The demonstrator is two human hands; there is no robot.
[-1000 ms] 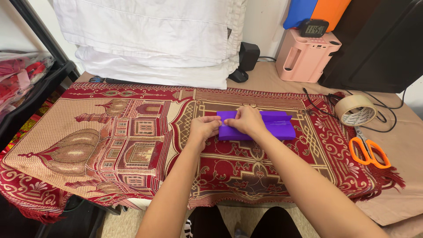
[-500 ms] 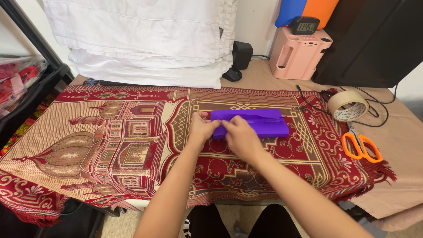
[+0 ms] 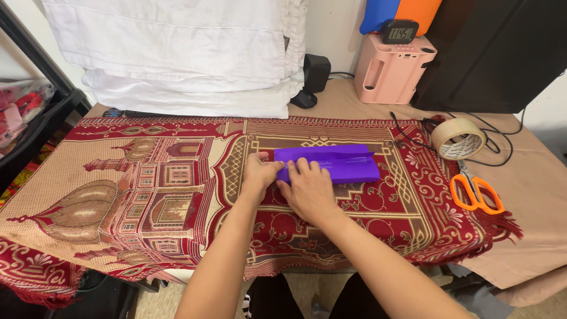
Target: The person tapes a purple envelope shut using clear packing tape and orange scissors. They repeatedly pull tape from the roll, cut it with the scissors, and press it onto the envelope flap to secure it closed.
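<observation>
A small box wrapped in purple paper (image 3: 345,163) lies on a red and gold patterned rug (image 3: 147,183) spread over the table. My left hand (image 3: 258,175) grips the box's left end, thumb on the near side. My right hand (image 3: 308,190) lies flat on the near left part of the wrapping, its fingers spread and pressing the paper down. A seam runs along the top of the purple paper.
A roll of clear tape (image 3: 458,139) and orange-handled scissors (image 3: 476,194) lie at the right, near black cables. A pink container (image 3: 391,70) with a small clock stands at the back. White folded bedding (image 3: 177,59) is stacked behind the rug.
My right hand slid from the top of the box down to its near side and flattened out. The left hand stayed at the left end. The camera view shifted slightly.
</observation>
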